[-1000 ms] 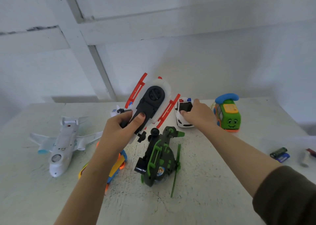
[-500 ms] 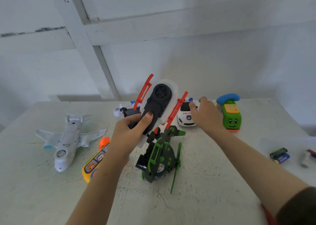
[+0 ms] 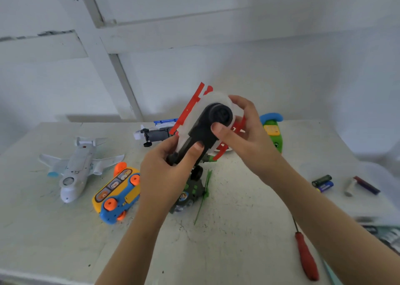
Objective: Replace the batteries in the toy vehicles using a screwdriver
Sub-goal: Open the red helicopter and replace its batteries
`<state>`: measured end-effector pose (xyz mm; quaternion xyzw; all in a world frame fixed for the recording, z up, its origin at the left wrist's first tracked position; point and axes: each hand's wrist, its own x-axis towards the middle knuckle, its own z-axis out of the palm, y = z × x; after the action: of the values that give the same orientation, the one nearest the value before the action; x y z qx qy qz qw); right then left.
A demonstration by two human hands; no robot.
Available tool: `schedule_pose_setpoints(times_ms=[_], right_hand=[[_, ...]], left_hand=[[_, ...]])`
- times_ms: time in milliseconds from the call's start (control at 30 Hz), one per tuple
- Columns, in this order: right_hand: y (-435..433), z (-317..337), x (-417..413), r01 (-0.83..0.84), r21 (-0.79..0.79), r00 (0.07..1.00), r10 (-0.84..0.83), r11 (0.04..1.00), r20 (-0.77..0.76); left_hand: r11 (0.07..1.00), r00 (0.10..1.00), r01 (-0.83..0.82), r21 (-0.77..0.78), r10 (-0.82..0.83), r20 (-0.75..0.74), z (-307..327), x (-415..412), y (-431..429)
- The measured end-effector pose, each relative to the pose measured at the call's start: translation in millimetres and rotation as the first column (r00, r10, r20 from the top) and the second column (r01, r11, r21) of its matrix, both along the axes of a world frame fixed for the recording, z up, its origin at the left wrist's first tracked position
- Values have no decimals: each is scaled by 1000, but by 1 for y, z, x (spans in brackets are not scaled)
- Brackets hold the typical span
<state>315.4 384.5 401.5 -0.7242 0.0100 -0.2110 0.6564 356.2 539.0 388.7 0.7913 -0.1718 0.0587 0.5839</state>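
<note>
I hold a white toy helicopter [image 3: 213,103] with red skids and a black underside up above the table, belly toward me. My left hand [image 3: 166,172] grips its lower end, thumb on the black base. My right hand [image 3: 242,137] holds the upper end, thumb on the black part and fingers curled round the white body. A red-handled screwdriver [image 3: 306,256] lies on the table at the lower right. Loose batteries [image 3: 323,183] lie at the right. A green and grey toy helicopter [image 3: 192,194] lies under my hands, partly hidden.
A white toy plane [image 3: 73,170] lies at the left, next to an upturned yellow and blue toy bus [image 3: 118,194]. Behind my hands sit a white and blue toy [image 3: 155,131] and a green toy car [image 3: 273,131]. More small items [image 3: 359,185] lie at the right edge.
My right hand left the police car and came back to grip the top of the white helicopter. The view dropped, showing the screwdriver.
</note>
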Motion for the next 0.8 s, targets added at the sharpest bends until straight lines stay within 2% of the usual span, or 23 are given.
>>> schedule_pose_setpoints(times_ms=[100, 200, 367, 467, 633, 733, 800], right_hand=[[-6, 6, -10, 69, 63, 996, -72, 996, 52], [-17, 9, -23, 119, 105, 992, -122, 987, 17], [-33, -3, -43, 189, -42, 964, -193, 981, -184], [-38, -20, -53, 168, 3, 941, -160, 986, -297], [-41, -47, -66, 186, 37, 857, -144, 982, -495], [-49, -59, -74, 121, -78, 798, -144, 990, -586], [-54, -60, -82, 100, -154, 796, -172, 983, -581]], left_hand=[[997, 996, -23, 69, 17, 87, 4, -16, -4], [994, 992, 17, 108, -30, 119, -1, -38, -8], [984, 994, 71, 166, -84, 76, -35, -75, -17], [993, 1000, 12, 113, -11, -11, -66, -85, -25], [983, 985, -173, 68, 171, 27, -114, -94, -35], [984, 983, -169, 47, 165, 84, -126, -101, -37], [982, 975, -176, 64, 165, 148, -131, -104, -39]])
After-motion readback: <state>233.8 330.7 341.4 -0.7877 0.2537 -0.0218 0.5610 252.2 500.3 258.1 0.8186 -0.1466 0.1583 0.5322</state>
